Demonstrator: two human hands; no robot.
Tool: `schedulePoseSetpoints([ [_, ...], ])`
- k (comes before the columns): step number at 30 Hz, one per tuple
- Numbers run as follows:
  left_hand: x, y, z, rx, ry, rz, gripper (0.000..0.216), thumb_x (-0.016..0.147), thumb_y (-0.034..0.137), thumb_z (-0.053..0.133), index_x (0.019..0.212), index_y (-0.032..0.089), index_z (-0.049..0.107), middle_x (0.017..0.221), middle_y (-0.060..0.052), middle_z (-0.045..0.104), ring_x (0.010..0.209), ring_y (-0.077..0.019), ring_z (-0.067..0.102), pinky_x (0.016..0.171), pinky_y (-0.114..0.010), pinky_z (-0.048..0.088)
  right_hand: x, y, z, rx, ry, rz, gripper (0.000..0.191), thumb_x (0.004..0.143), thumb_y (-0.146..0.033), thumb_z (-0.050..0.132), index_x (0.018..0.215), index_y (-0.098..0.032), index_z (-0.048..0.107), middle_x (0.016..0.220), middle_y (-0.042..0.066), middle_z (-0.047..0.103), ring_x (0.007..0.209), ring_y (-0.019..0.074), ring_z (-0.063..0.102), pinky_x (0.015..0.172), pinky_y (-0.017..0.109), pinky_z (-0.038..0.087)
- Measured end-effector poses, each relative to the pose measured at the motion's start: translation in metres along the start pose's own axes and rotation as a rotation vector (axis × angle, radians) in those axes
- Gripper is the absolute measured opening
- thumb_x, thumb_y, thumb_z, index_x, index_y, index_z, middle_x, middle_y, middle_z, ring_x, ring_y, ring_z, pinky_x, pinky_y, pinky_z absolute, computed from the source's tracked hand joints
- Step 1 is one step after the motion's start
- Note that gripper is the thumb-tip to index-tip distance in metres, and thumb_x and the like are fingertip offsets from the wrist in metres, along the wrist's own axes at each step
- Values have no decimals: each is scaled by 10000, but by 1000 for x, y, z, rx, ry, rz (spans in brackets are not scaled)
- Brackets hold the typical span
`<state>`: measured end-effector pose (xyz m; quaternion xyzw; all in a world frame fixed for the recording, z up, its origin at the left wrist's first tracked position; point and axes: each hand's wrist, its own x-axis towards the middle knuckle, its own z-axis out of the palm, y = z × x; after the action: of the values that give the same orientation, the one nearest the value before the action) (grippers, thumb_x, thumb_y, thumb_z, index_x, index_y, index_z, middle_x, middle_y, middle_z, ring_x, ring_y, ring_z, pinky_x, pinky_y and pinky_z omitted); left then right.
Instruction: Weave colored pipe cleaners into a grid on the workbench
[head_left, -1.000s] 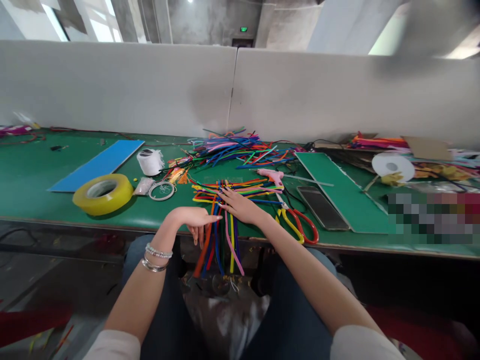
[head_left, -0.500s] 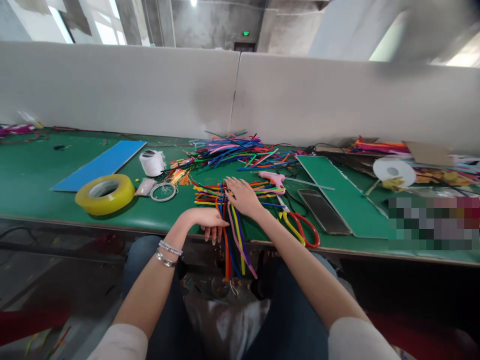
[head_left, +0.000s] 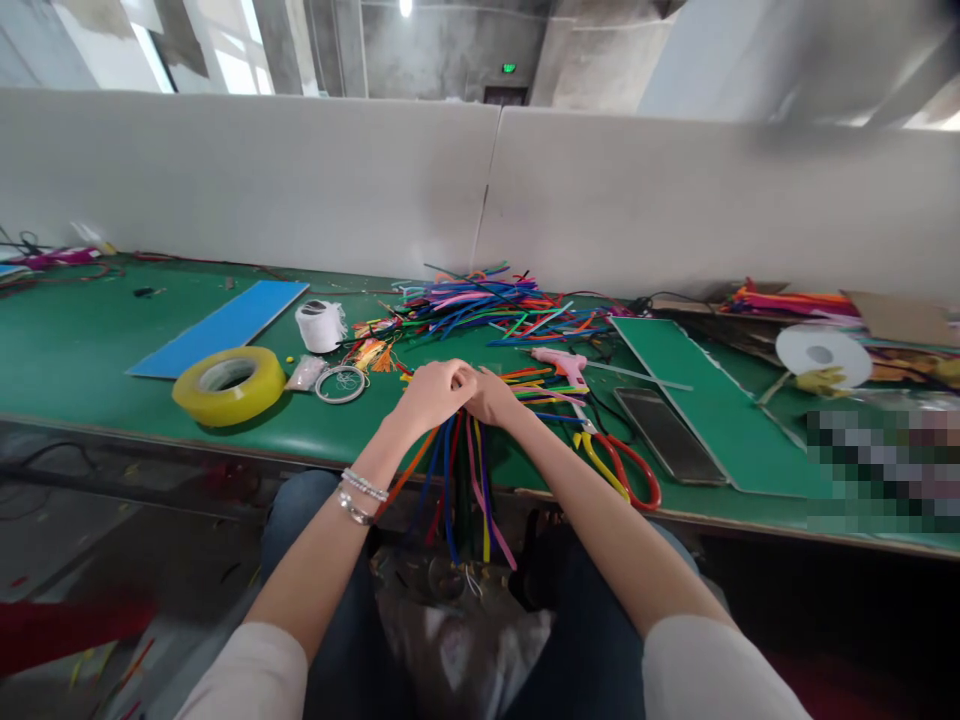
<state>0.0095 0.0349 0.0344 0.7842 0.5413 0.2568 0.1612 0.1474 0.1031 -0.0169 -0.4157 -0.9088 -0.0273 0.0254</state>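
Observation:
My left hand (head_left: 433, 392) is curled over a woven mat of coloured pipe cleaners, its fingers bent inward and closed on the strands. Close against it, my right hand (head_left: 489, 398) also bends its fingers down onto the weave; its fingertips are partly hidden behind the left hand. Loose pipe cleaner ends (head_left: 480, 470) hang over the table's front edge, in orange, blue, red, pink, yellow and purple. More ends (head_left: 536, 378) stick out to the right. The crossing part of the weave lies under both hands, out of sight.
A heap of pipe cleaners (head_left: 480, 305) lies behind. On the left are yellow tape (head_left: 225, 400), white thread (head_left: 321, 326), a ring (head_left: 340, 384) and a blue board (head_left: 225, 325). On the right are a pink glue gun (head_left: 564, 364), scissors (head_left: 615, 465), a phone (head_left: 670, 435) and a green board (head_left: 712, 410).
My left hand has moved up from the table edge onto the weave, beside the right. My right hand's fingers went from flat to curled. The hanging strands have spread leftward.

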Motion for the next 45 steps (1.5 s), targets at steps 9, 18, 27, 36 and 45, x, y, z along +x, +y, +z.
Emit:
schedulePoseSetpoints([
  [9,24,-25,52,442,13,-176,733,851,583,204,1303,57,442,1353,-164,448,1323,-309,269,1096,-460,74,-5,-8,4,21,15,84,511,912,-248,224,1390,-90,309,1447,112,302,1346,204,250,1100,398,180],
  [18,32,-14,53,463,15,-256,851,823,647,178,1260,-18,480,1325,-220,457,1321,-362,245,1089,-478,76,-12,-3,5,27,41,233,568,897,-276,228,1402,-16,234,1450,147,278,1323,221,298,1104,404,156],
  [27,20,-24,48,659,76,24,741,873,551,217,1245,-31,487,1264,-219,520,1264,-329,371,1102,-462,113,-15,2,10,-25,138,149,512,908,-260,229,1380,-85,325,1430,105,348,1349,225,240,1109,433,153],
  [36,12,-25,-7,503,-86,271,305,893,324,429,1057,183,644,1167,-63,622,1253,-253,407,1055,-411,255,-46,35,-23,146,285,64,392,918,-320,320,1242,-201,505,1286,52,536,1302,236,339,1082,487,210],
  [45,15,-52,-19,190,-402,280,332,799,318,600,1129,283,615,1194,10,615,1095,-167,563,896,-239,398,-44,28,-15,464,81,-207,495,832,-436,532,1267,-201,514,1348,79,473,1277,222,384,1062,382,306],
])
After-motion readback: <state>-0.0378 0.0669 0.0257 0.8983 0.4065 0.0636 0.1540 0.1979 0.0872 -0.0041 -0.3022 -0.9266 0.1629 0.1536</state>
